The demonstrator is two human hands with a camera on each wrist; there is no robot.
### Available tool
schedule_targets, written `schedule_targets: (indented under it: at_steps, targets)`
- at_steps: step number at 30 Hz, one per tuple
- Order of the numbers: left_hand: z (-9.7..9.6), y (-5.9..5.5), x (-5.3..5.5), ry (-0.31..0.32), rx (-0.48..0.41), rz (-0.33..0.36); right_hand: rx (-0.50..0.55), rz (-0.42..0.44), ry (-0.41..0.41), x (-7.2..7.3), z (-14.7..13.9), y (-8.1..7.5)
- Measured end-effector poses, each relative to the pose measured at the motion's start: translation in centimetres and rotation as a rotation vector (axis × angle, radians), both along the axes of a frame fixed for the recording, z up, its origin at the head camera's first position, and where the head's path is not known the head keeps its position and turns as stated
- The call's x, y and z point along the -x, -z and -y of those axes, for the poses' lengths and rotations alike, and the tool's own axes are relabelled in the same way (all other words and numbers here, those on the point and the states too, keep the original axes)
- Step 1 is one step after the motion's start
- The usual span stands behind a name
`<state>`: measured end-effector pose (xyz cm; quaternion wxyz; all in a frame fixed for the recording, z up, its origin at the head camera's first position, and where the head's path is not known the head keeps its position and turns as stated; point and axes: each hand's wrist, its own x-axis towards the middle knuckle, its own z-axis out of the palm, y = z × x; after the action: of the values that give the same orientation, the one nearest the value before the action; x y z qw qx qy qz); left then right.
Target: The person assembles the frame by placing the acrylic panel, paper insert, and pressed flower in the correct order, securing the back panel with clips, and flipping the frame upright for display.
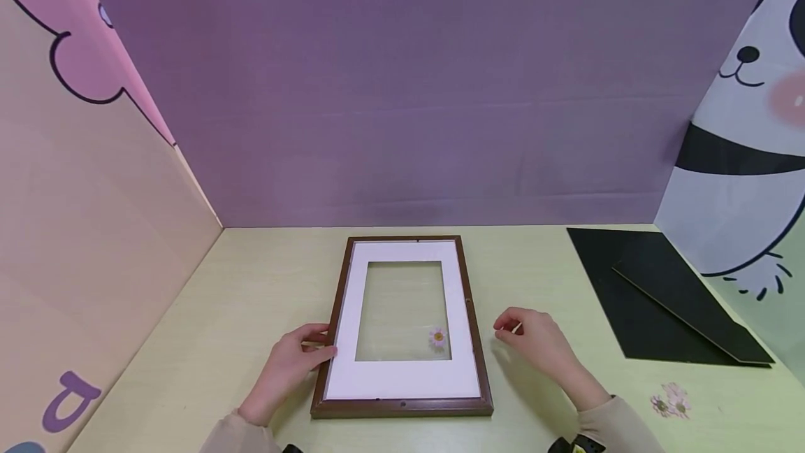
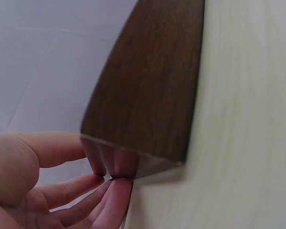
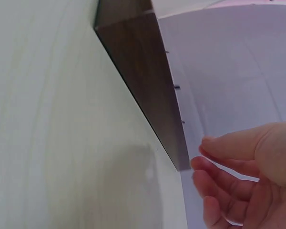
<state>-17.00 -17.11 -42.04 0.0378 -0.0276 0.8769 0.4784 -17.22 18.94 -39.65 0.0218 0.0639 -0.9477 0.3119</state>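
A brown wooden picture frame (image 1: 402, 407) lies on the table, with a white mat (image 1: 402, 379) inside its border. One pink pressed flower (image 1: 437, 337) sits in the lower right of the mat's window. My left hand (image 1: 292, 362) holds the frame's left side, thumb on the top edge and fingers against the outer side; the left wrist view shows the fingertips (image 2: 118, 191) at the frame's brown side (image 2: 148, 90). Off the right side of the frame, my right hand (image 1: 534, 340) hovers with loosely curled fingers. Nothing shows between its thumb and fingers (image 3: 214, 174).
Two black boards (image 1: 604, 299) overlap at the right of the table. Several more pink pressed flowers (image 1: 673, 400) lie in front of them, right of my right forearm. A purple backdrop (image 1: 402, 89) closes off the back, and printed panels stand left and right.
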Motion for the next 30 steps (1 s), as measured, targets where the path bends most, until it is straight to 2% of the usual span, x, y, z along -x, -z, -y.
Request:
schedule_targets:
  at_steps: [14,21,26,30]
  targets:
    - [0.0,-0.1,0.0,-0.004,-0.005,0.006,-0.066,0.018,0.013,-1.8,-5.2,-0.2]
    - [-0.1,0.0,-0.1,-0.007,-0.02,0.007,-0.11,0.046,0.05,-2.5,-7.5,-0.3]
    - [0.0,0.1,-0.1,-0.009,-0.035,0.004,-0.139,0.116,0.089,-3.1,-9.4,-0.7]
    - [0.0,0.2,-0.2,-0.018,-0.045,0.005,-0.16,0.203,0.131,-3.4,-11.1,-1.0]
